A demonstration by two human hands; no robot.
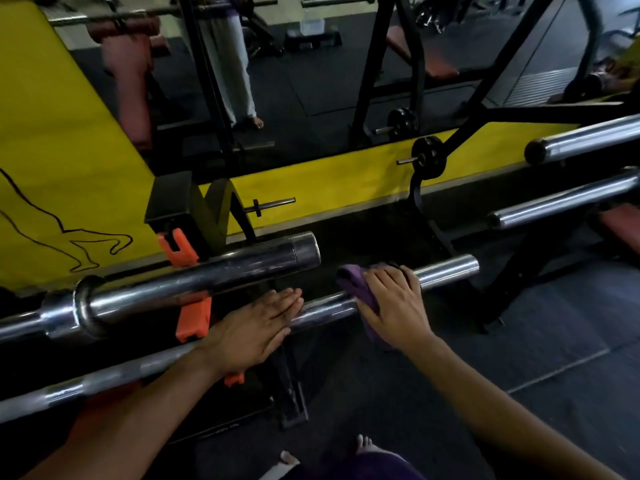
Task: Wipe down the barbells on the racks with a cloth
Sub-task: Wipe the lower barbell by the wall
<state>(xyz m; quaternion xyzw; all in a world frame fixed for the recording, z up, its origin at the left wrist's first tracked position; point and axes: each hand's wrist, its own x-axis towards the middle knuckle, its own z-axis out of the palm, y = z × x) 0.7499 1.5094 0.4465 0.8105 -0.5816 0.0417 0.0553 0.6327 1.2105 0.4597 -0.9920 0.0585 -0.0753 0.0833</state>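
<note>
While your right hand (pixel 394 303) clamps the purple cloth (pixel 356 289) on the near chrome barbell (pixel 325 308), left hand (pixel 256 327) flat, fingers together, three others look unwiped.

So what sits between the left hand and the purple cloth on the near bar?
In the head view, only a short bare stretch of the near barbell separates the left hand from the purple cloth gripped by the right hand.
</note>
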